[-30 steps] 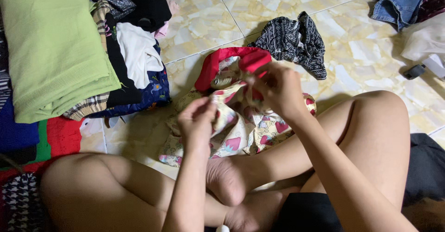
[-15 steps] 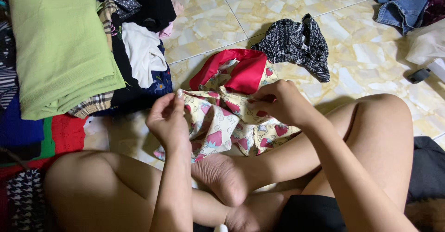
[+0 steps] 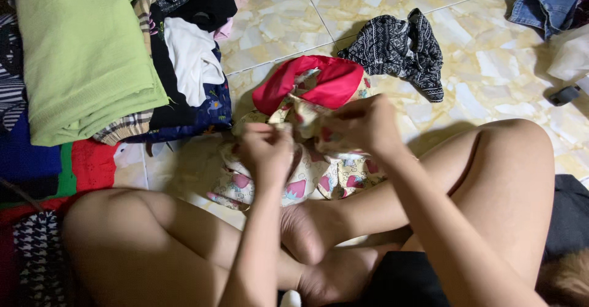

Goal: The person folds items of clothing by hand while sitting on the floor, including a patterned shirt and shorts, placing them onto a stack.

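Fingers of left hand (image 3: 265, 150) and right hand (image 3: 362, 124) pinch the patterned cloth (image 3: 319, 172), bunched over the tile floor (image 3: 288, 31) between the knees. Risk: uneven grip lets an edge slip, skewing the fold.

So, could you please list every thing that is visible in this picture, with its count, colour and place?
printed garment: 1, cream with pink and red pattern and a red part, on the floor in front of the legs, held by both hands
patterned cloth: 1, black and white, crumpled on the floor beyond the garment
green cloth: 1, light green, folded on top of the pile at left
clothes pile: 1 stack, mixed black, white, navy, plaid, at left
denim piece: 1, blue, top right corner
tiled floor: cream and yellow
legs: 2, bare, crossed
left hand: 1, gripping the garment
right hand: 1, gripping the garment
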